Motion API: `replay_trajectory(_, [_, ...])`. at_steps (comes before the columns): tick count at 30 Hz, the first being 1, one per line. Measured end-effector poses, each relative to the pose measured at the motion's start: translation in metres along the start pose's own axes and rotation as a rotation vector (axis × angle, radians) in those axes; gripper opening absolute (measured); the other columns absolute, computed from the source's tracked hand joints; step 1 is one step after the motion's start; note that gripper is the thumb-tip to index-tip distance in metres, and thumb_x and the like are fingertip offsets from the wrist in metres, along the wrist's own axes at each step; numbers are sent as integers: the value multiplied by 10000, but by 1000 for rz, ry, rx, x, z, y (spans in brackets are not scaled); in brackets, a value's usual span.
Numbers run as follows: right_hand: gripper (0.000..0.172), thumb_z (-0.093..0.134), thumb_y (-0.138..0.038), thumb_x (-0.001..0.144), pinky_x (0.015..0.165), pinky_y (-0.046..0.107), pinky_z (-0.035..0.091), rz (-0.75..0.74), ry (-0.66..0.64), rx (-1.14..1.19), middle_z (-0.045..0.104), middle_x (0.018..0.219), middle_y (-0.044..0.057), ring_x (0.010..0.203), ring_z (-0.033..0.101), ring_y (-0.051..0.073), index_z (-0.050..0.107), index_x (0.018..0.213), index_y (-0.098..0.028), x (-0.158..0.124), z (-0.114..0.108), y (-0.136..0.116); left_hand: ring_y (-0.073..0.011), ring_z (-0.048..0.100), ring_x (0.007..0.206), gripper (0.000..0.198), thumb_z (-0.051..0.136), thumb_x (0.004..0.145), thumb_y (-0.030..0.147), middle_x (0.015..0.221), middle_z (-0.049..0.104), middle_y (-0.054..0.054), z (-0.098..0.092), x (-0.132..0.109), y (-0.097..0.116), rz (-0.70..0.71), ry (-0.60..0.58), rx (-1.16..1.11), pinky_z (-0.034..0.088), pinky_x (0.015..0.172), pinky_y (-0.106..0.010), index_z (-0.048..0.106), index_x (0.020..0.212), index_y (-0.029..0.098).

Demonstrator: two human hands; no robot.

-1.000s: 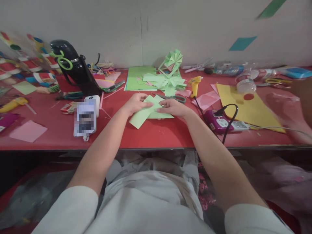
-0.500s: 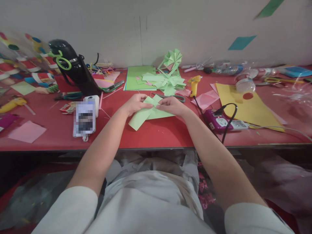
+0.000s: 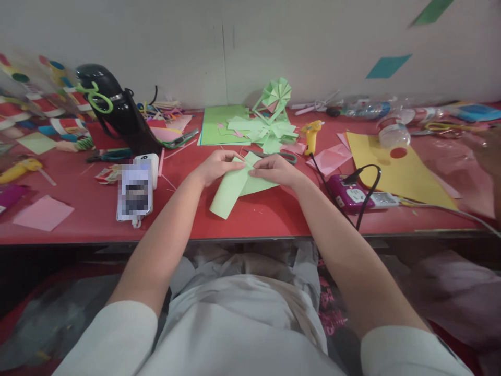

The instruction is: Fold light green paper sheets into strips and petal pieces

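Light green paper (image 3: 230, 189) is held between both hands above the red table, its folded strips crossing near my fingertips. My left hand (image 3: 219, 166) pinches it from the left, thumb on top. From the right, my right hand (image 3: 274, 169) grips the paper close to the crossing, fingers curled. One strip hangs toward the table's front edge, and another part spreads under my right hand. Just behind my hands lie dark-handled scissors (image 3: 288, 156), partly hidden. Farther back stands a green folded-paper model (image 3: 276, 115) with a round, pleated top.
A yellow glue gun (image 3: 312, 137) stands right of the model, its cord running to a purple power strip (image 3: 346, 194). At left are a phone (image 3: 135, 193) and a leaning black bottle (image 3: 113, 107). Yellow paper (image 3: 399, 172) and a plastic bottle (image 3: 394, 136) lie at right.
The hanging green strip has swung slightly right and downward, now pointing more toward the front edge. Both hands keep their grip and have barely moved.
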State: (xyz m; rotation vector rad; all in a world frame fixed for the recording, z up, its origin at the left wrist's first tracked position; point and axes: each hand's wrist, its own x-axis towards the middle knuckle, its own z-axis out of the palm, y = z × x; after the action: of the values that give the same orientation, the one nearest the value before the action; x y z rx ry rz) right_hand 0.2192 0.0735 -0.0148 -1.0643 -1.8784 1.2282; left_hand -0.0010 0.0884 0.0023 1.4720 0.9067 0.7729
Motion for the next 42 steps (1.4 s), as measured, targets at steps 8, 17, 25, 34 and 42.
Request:
replay_trajectory(8, [305,757,-453,736,518,264,260,-18,29,-27,491,597,-26,551,361,80,730,717,-150,0,-1,-1,-153,659,654,302,851,647,399,757,729,-55,-14,-3,2,-50,104,-26,540,644,-297,734,773,150])
replay_trajectory(17, [283,748,-429,734,518,268,274,-34,56,-50,517,597,-20,547,374,82,738,713,-146,-1,-2,-2,-180,685,705,337,864,630,411,787,754,-78,-17,-3,-1,116,152,90,562,665,-311,763,799,137])
replay_trajectory(25, [286,759,-439,721,512,271,268,-10,75,-37,527,598,-14,553,372,87,748,721,-153,-1,-2,1,-148,659,659,281,845,657,376,748,733,-56,-20,-5,0,38,103,99,537,639,-279,743,772,140])
replay_trajectory(34, [286,743,-429,738,498,277,190,-33,160,-20,390,543,-44,523,273,74,703,696,-148,0,-2,-1,-123,609,625,218,739,724,364,717,689,-30,-12,0,-3,-25,146,67,487,597,-247,710,753,150])
replay_trajectory(42, [307,750,-448,715,499,272,196,-21,173,-20,391,540,-48,527,275,72,701,692,-146,-1,-3,-6,-125,586,609,294,766,722,451,717,689,-31,-13,4,-9,55,165,107,468,581,-253,731,780,165])
